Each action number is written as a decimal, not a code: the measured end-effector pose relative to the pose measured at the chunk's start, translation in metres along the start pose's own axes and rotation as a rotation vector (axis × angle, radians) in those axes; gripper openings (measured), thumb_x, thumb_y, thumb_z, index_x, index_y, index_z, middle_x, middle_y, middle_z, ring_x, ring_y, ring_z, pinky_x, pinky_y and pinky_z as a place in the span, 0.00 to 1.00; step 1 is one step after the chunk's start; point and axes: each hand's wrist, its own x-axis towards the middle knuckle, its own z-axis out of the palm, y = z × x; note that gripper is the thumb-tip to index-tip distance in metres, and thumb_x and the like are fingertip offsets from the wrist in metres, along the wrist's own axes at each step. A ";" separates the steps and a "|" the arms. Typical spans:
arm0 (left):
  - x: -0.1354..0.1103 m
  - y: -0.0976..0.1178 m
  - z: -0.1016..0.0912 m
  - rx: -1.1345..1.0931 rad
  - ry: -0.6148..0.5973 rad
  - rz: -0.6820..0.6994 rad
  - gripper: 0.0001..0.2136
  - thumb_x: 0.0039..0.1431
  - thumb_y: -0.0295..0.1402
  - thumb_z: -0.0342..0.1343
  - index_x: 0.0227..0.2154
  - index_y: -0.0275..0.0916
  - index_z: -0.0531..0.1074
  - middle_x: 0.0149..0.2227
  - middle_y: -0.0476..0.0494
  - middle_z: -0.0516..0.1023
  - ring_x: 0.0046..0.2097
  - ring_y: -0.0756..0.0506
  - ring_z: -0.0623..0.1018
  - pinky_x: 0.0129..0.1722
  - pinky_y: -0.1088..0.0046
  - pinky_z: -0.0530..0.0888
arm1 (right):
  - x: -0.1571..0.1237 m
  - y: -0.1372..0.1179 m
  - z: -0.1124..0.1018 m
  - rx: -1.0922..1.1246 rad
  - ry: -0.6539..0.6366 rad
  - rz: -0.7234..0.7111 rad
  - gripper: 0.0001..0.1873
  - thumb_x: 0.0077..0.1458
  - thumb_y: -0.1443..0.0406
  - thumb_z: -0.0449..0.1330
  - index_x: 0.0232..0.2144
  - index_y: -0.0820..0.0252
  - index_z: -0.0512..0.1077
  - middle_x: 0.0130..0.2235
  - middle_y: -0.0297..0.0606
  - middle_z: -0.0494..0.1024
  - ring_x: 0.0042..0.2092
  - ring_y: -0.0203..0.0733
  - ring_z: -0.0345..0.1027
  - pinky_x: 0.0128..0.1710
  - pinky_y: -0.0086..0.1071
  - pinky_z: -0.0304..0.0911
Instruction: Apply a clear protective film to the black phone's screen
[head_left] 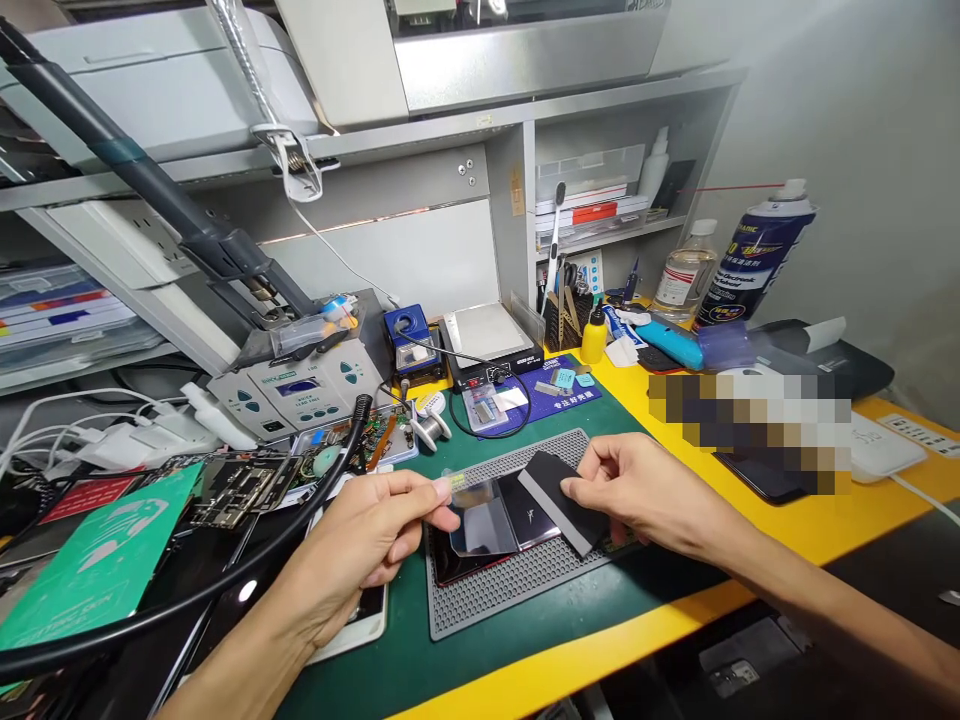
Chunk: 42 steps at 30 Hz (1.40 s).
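A dark glossy phone [531,516] with a small light logo lies face down on a grey perforated mat [472,608]. My left hand [375,525] pinches the left corner of a clear film [480,520], close to a yellow-printed tab. Part of the film is raised and curves over the phone's left half. In my right hand [637,490] is a black squeegee card [562,490] with a grey edge, tilted over the phone's right half. Whether that edge presses on the film, I cannot tell. My right fingers partly cover the card.
A black hose [330,490] arcs beside my left forearm. Circuit boards [240,485] and a green sheet [97,570] lie left. Behind stand a rework station [300,390], solder spool [430,430] and yellow bottle [594,338]. A spray can [754,260] stands back right; a blurred patch hides things there.
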 end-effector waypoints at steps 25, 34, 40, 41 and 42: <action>0.012 0.054 0.031 0.594 0.012 0.341 0.16 0.56 0.42 0.56 0.21 0.38 0.79 0.22 0.49 0.79 0.21 0.51 0.64 0.23 0.72 0.57 | 0.009 -0.024 0.001 -0.094 -0.154 -0.015 0.10 0.48 0.65 0.61 0.19 0.56 0.63 0.12 0.29 0.70 0.13 0.36 0.65 0.09 0.22 0.52; 0.019 0.065 0.045 0.758 -0.050 0.370 0.18 0.65 0.44 0.56 0.26 0.35 0.74 0.25 0.52 0.75 0.26 0.50 0.74 0.30 0.72 0.72 | 0.009 -0.023 0.001 -0.051 -0.153 -0.009 0.12 0.48 0.63 0.61 0.19 0.56 0.63 0.13 0.29 0.70 0.15 0.36 0.68 0.09 0.21 0.52; 0.018 0.070 0.051 0.820 -0.041 0.359 0.17 0.65 0.43 0.56 0.27 0.35 0.74 0.26 0.52 0.76 0.28 0.50 0.76 0.31 0.72 0.74 | 0.009 -0.024 0.001 -0.047 -0.146 -0.007 0.12 0.47 0.64 0.62 0.18 0.56 0.63 0.13 0.29 0.70 0.15 0.36 0.68 0.09 0.21 0.52; 0.018 0.069 0.051 0.829 -0.040 0.356 0.17 0.65 0.43 0.56 0.27 0.35 0.74 0.26 0.52 0.76 0.28 0.50 0.76 0.30 0.72 0.74 | 0.009 -0.024 0.000 -0.048 -0.144 -0.007 0.11 0.47 0.64 0.61 0.18 0.56 0.63 0.13 0.29 0.70 0.15 0.36 0.68 0.08 0.21 0.52; 0.017 0.069 0.050 0.837 -0.039 0.355 0.17 0.65 0.44 0.56 0.27 0.35 0.74 0.25 0.52 0.76 0.27 0.50 0.75 0.30 0.72 0.74 | 0.009 -0.024 0.000 -0.048 -0.142 -0.007 0.11 0.47 0.64 0.61 0.18 0.56 0.63 0.13 0.29 0.70 0.15 0.36 0.68 0.08 0.21 0.53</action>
